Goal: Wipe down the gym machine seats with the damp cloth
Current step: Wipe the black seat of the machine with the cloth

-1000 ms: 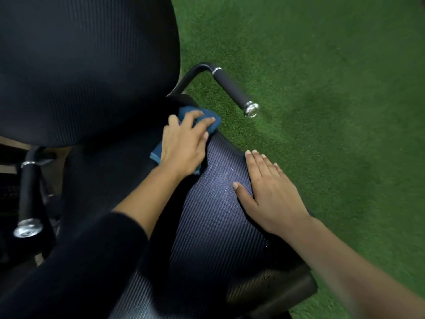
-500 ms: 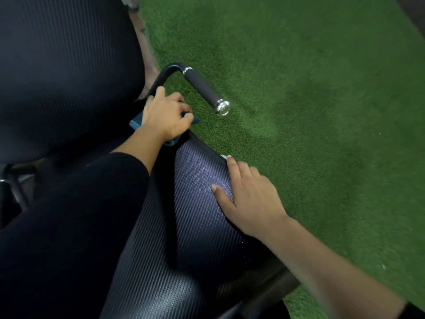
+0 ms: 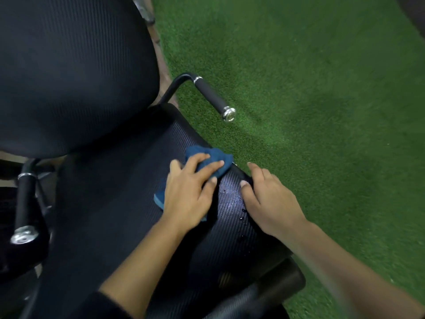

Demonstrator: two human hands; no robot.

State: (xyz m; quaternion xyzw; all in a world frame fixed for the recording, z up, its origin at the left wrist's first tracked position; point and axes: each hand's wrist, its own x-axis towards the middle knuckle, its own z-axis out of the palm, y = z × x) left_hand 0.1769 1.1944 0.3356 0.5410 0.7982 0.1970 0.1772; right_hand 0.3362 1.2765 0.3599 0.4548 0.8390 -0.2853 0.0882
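Observation:
The black textured machine seat (image 3: 115,203) fills the lower left of the head view, with its black backrest (image 3: 69,65) above it. My left hand (image 3: 188,192) presses a bunched blue cloth (image 3: 213,157) flat onto the seat near its right edge, fingers spread over the cloth. My right hand (image 3: 269,199) rests on the seat's right edge just beside the cloth, its fingers draped over the rim. A few wet drops show on the seat between my hands.
A black foam-grip handle (image 3: 211,97) with a chrome end cap juts out right of the seat. A matching handle (image 3: 24,203) stands at the left. Green artificial turf (image 3: 322,111) covers the floor to the right.
My left hand has slid the cloth from the seat's back corner by the handle forward along the right edge, close to my right hand. My right hand stays on the edge.

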